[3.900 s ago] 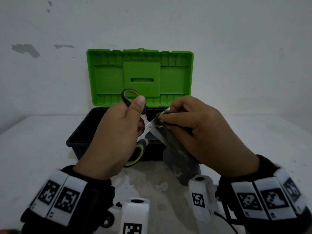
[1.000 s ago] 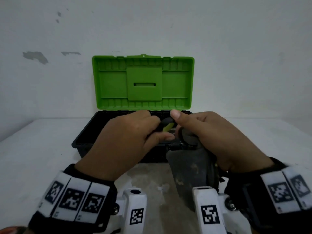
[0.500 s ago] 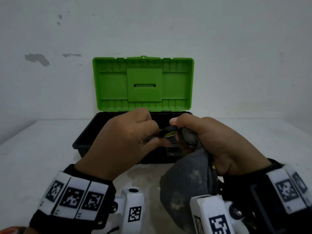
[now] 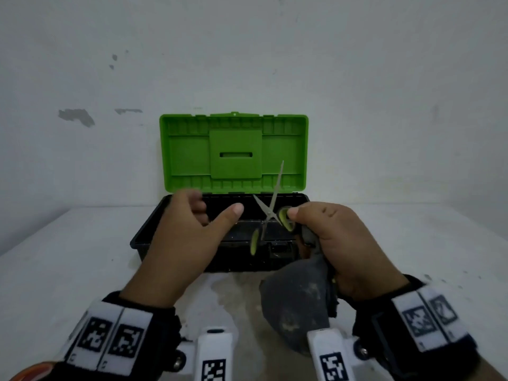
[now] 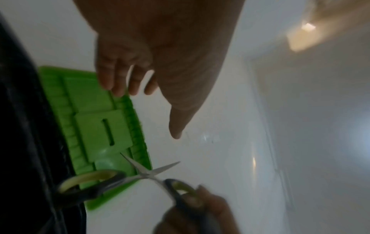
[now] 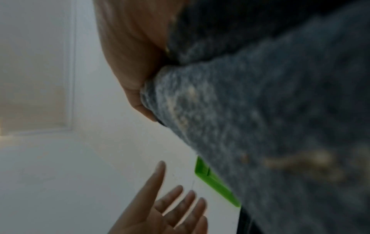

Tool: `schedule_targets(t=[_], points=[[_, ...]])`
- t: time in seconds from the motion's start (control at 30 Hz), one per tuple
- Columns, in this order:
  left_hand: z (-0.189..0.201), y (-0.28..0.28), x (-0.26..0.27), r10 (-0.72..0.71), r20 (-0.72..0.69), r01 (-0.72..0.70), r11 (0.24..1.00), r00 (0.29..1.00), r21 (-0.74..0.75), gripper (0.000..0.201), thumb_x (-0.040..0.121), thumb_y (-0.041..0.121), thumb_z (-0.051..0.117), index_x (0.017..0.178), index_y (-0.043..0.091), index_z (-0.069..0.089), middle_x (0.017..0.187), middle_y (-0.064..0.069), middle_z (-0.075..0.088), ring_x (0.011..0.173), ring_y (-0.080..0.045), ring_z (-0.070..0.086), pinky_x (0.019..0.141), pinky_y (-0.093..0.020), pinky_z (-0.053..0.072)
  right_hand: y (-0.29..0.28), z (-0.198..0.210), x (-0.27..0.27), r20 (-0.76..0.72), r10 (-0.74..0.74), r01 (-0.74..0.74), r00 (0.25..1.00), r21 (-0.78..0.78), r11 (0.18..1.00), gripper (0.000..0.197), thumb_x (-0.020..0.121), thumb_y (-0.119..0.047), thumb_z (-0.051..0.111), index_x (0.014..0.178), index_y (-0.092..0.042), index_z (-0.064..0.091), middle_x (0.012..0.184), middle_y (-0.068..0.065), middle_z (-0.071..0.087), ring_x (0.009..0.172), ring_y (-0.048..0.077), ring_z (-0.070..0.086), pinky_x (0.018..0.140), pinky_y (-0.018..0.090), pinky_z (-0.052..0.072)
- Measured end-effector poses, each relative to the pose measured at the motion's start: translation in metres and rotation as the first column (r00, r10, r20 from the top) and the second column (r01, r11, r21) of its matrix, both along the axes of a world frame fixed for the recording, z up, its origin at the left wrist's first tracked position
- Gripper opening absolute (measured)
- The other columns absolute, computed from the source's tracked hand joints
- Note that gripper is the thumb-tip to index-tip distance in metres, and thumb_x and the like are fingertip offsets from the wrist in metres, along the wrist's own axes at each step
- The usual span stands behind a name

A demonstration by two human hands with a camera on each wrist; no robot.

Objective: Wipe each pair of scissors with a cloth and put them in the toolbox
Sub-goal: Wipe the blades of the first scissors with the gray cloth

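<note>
The right hand (image 4: 338, 243) is pinching the scissors (image 4: 268, 213) and cloth (image 4: 298, 301) above the toolbox (image 4: 143, 237); the left hand (image 4: 192, 237) is hanging open. Sharp, stiff blades look slippery, so handles are safest.

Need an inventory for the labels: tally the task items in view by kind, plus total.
Scissors: 1, blades open, held by the right hand
Cloth: 1, grey, same hand
Toolbox: 1, green lid open
Total: 3
</note>
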State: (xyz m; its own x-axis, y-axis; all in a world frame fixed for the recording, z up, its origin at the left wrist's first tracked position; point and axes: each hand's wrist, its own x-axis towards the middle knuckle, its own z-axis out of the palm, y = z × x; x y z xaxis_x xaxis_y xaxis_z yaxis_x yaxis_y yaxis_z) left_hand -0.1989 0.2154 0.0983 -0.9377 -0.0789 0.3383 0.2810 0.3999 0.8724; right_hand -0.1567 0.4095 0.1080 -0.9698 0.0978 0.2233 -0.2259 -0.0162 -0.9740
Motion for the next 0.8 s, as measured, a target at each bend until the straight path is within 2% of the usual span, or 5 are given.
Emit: schedule_targets(t=[0.13,0.3,0.53,0.67,0.8], points=[[-0.006,0.004,0.005,-0.391,0.375,0.140,0.826,0.840,0.546,0.053,0.069,0.057,0.069,0.103,0.017,0.068,0.109,-0.009,0.072,0.101,-0.024,0.069,0.089,-0.044,0.055,0.001,-0.009,-0.006,-0.119,0.008,-0.002,0.993,0.050,0.999,0.035,0.089,-0.020,0.064,0.068,0.005,0.053,0.049,0.007,0.036,0.052,0.025,0.026,0.048,0.037,0.022],[-0.002,0.012,-0.001,-0.440,0.209,0.181,0.691,0.873,0.700,0.022,0.079,0.024,0.071,0.092,0.006,0.072,0.083,-0.005,0.070,0.076,-0.017,0.067,0.062,-0.025,0.056,-0.001,-0.010,-0.014,-0.190,0.089,-0.106,0.978,-0.078,0.991,0.025,0.085,-0.022,0.058,0.072,-0.001,0.056,0.054,0.033,0.027,0.050,0.027,0.024,0.043,0.027,0.027],[0.018,0.023,-0.014,-0.393,-0.053,0.147,0.215,0.918,0.966,0.017,0.074,0.013,0.069,0.086,0.002,0.069,0.078,-0.006,0.066,0.066,-0.009,0.058,0.051,-0.014,0.049,0.008,-0.011,-0.024,-0.240,0.124,-0.121,0.963,0.025,0.992,0.025,0.087,-0.024,0.060,0.077,-0.002,0.063,0.059,0.018,0.040,0.052,0.029,0.027,0.047,0.032,0.022],[0.019,0.036,-0.012,-0.312,-0.067,0.169,0.315,0.948,0.934,0.020,0.089,0.037,0.062,0.084,0.018,0.068,0.074,-0.001,0.067,0.070,-0.013,0.066,0.057,-0.022,0.054,0.008,-0.012,-0.025,-0.265,0.178,-0.159,0.948,0.093,0.983,0.025,0.090,-0.025,0.060,0.079,-0.003,0.060,0.060,0.024,0.038,0.050,0.029,0.027,0.048,0.038,0.019],[0.019,0.050,-0.005,-0.185,-0.130,0.212,0.545,0.974,0.811,0.031,0.096,0.047,0.050,0.092,0.020,0.065,0.075,0.000,0.068,0.067,-0.016,0.069,0.059,-0.030,0.056,0.008,-0.014,-0.026,-0.278,0.224,-0.190,0.934,0.144,0.971,0.023,0.092,-0.025,0.062,0.083,-0.003,0.062,0.062,0.015,0.042,0.043,0.011,0.032,0.043,0.020,0.025]])
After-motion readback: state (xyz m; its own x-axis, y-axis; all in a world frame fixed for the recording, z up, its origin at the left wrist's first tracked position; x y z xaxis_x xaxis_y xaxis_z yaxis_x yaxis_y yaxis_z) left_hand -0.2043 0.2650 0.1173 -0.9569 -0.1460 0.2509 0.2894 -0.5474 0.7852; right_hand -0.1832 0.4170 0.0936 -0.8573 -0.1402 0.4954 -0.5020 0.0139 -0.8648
